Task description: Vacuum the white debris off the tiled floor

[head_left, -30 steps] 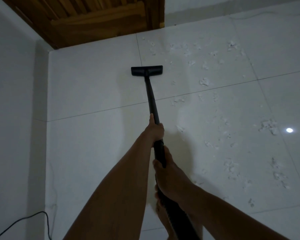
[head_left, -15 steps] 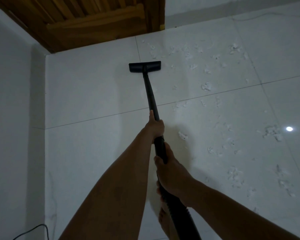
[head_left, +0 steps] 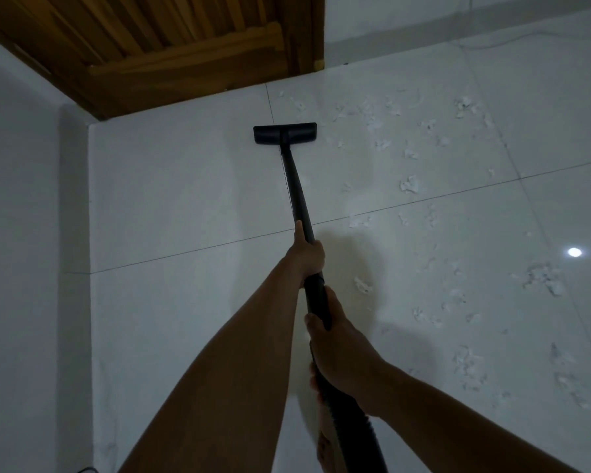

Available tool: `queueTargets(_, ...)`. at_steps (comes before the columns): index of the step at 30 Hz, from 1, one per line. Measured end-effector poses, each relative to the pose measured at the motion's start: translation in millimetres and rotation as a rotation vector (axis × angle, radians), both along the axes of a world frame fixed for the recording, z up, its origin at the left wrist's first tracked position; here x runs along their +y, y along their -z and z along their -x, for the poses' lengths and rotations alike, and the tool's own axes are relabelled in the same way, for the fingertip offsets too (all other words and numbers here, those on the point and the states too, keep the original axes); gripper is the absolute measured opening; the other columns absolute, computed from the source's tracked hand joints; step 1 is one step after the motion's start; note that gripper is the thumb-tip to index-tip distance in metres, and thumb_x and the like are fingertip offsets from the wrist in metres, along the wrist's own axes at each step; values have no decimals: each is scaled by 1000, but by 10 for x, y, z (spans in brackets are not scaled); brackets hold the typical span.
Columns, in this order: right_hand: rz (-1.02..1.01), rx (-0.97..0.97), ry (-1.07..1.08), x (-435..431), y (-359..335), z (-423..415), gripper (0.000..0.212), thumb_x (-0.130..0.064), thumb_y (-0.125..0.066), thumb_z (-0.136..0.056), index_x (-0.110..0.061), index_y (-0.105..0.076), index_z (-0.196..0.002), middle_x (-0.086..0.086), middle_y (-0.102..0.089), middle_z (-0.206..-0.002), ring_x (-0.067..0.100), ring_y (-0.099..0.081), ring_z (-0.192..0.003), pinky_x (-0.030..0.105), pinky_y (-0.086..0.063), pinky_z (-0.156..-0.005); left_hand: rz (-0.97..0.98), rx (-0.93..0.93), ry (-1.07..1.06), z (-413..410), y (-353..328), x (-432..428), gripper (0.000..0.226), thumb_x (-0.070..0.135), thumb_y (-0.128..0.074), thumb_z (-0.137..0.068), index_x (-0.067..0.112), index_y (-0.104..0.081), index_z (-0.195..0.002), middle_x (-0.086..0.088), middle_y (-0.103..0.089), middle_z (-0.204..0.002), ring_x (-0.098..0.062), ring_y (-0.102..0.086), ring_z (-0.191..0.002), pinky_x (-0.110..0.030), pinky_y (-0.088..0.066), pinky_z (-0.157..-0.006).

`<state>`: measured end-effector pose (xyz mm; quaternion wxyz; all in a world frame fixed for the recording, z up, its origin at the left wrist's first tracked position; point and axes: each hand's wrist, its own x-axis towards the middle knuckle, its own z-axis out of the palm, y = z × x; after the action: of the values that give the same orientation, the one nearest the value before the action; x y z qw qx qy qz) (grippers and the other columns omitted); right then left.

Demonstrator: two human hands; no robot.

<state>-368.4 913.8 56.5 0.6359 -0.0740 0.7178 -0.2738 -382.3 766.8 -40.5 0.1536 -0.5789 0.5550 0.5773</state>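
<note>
On the tiled floor (head_left: 185, 199) near a wooden door (head_left: 171, 46), a person holds a black vacuum wand (head_left: 297, 196).
The left hand (head_left: 307, 256) is wrapped round the wand farther out, with the thumb lying along it toward 12 o'clock. The right hand (head_left: 338, 346) grips the wand nearer the body, where the hose (head_left: 348, 421) begins. The flat floor head (head_left: 285, 133) sits on the tiles at 12 o'clock from the hands, near the door's bottom edge. White debris (head_left: 410, 186) lies scattered from 1 to 4 o'clock of the head, the closest scraps near its right end. A bright light spot (head_left: 574, 252) glints at 3 o'clock.
</note>
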Motion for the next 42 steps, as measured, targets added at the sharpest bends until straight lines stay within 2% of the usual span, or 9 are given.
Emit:
queueTargets(2,6,5,-7,-63,5,65,58,-40,-36,-109,-59,-3,-153,11,-63,-86,15,-61,-51,23,-49,-43,1,2,-10,63,1,-59,67,31,-33,-105,41,13,-153,-13,-43,-143,-16,-50,-75,-37,-49,-81)
queueTargets(6,9,25,-25,-197,-5,196,60,-39,-35,-109,-59,1,-154,11,-64,-90,12,-59,-48,20,-47,-41,4,-6,-18,191,4,-190,66,33,-33,-105,42,12,-153,-12,-43,-145,-24,-52,-90,-38,-49,-91)
queueTargets(11,14,40,-23,-402,-5,413,60,-37,-34,-110,-58,0,-155,11,-62,-93,9,-57,-45,17,-44,-38,2,-1,-25,402,16,-389,65,33,-32,-106,42,12,-153,-12,-43,-145,-19,-51,-83,-36,-49,-84)
queueTargets(16,20,67,-41,-599,44,577,59,-38,-33,-110,-56,1,-156,6,-60,-89,6,-55,-44,14,-41,-35,11,-1,-21,563,86,-597,65,35,-32,-105,43,12,-153,-12,-39,-149,-22,-50,-91,-35,-47,-81)
queueTargets(22,34,55,-34,-833,173,685,60,-39,-34,-109,-58,2,-154,4,-61,-83,8,-57,-45,19,-46,-40,22,-7,-5,693,140,-844,64,35,-31,-106,42,11,-153,-12,-37,-151,-23,-49,-95,-34,-44,-83)
queueTargets(27,37,39,-1,-989,227,790,61,-38,-35,-109,-60,1,-153,5,-60,-81,8,-58,-45,20,-47,-42,42,-16,-7,814,191,-1001,65,34,-32,-105,42,11,-153,-12,-37,-152,-31,-53,-116,-41,-45,-97)
queueTargets(33,40,3,17,-1132,251,776,61,-40,-36,-109,-62,1,-151,6,-60,-78,14,-60,-50,26,-52,-49,39,-2,-9,815,222,-1152,65,34,-33,-105,42,11,-153,-10,-33,-154,-29,-51,-117,-40,-45,-97)
queueTargets(37,48,-8,17,-1210,234,698,62,-40,-36,-109,-65,2,-150,11,-64,-82,13,-59,-46,23,-50,-44,39,11,13,750,183,-1246,65,33,-33,-105,41,11,-154,-10,-37,-151,-21,-51,-97,-36,-47,-86)
queueTargets(42,79,-37,59,-1359,246,695,61,-37,-38,-108,-69,-4,-146,17,-65,-89,15,-59,-45,25,-52,-47,35,16,11,756,151,-1389,65,32,-33,-105,41,11,-154,-10,-36,-151,-21,-50,-97,-34,-45,-81)
